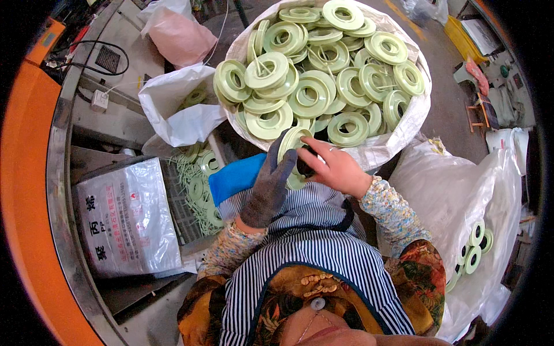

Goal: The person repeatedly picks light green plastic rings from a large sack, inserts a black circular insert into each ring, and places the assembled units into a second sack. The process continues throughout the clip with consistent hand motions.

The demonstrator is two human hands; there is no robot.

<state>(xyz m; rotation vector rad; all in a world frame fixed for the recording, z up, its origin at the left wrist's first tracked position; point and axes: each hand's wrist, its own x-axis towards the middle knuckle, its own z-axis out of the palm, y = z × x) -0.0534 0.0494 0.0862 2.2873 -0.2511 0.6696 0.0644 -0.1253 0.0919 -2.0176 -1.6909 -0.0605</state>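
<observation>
My left hand (268, 187), in a dark grey glove, grips a pale green plastic ring (291, 141) tilted in front of my lap. My bare right hand (340, 171) closes on the same ring from the other side, its fingers at the rim and the dark centre opening. Part of the ring is hidden behind my fingers. Just beyond my hands stands a large white woven sack (418, 118), heaped with similar green rings (311, 95), some with thin sprues sticking out.
Left of my lap, green rings and thin sprue pieces (193, 187) lie on a dark grate beside a printed white bag (127, 216). A smaller white sack (179, 115) stands behind them. On the right, a translucent bag (444, 184) holds more rings. An orange machine edge (29, 144) curves along the far left.
</observation>
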